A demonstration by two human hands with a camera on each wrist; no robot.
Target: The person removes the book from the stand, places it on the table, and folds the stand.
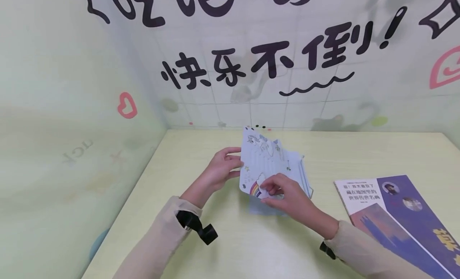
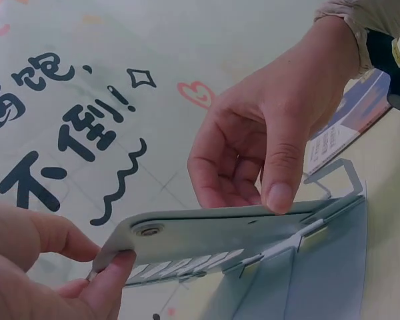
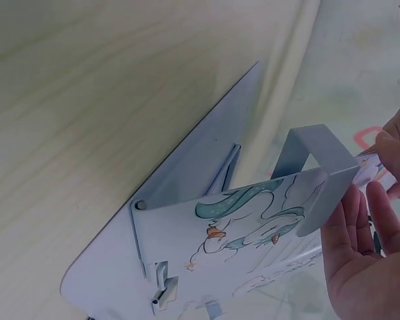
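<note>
A pale blue metal book stand [image 1: 267,155], printed with a unicorn and a rainbow, is held tilted above the table. My left hand [image 1: 224,169] grips its left edge. In the left wrist view, that hand's thumb and fingers [image 2: 113,270] pinch a rounded corner. My right hand [image 1: 287,193] is at the lower front, its fingers curled at a small rainbow-and-cloud piece. The right wrist view shows a bent flap [image 3: 327,160] standing out from the panel, beside the right hand's fingers. Behind the panel are a hinged metal support [image 2: 267,253] and a wire loop [image 2: 343,173].
A purple and white book or books [image 1: 391,215] lie on the table at the right. The pale wooden table [image 1: 215,247] meets a wall [image 1: 230,111] with large black lettering at the back. Another wall [image 1: 72,131] stands along the left side.
</note>
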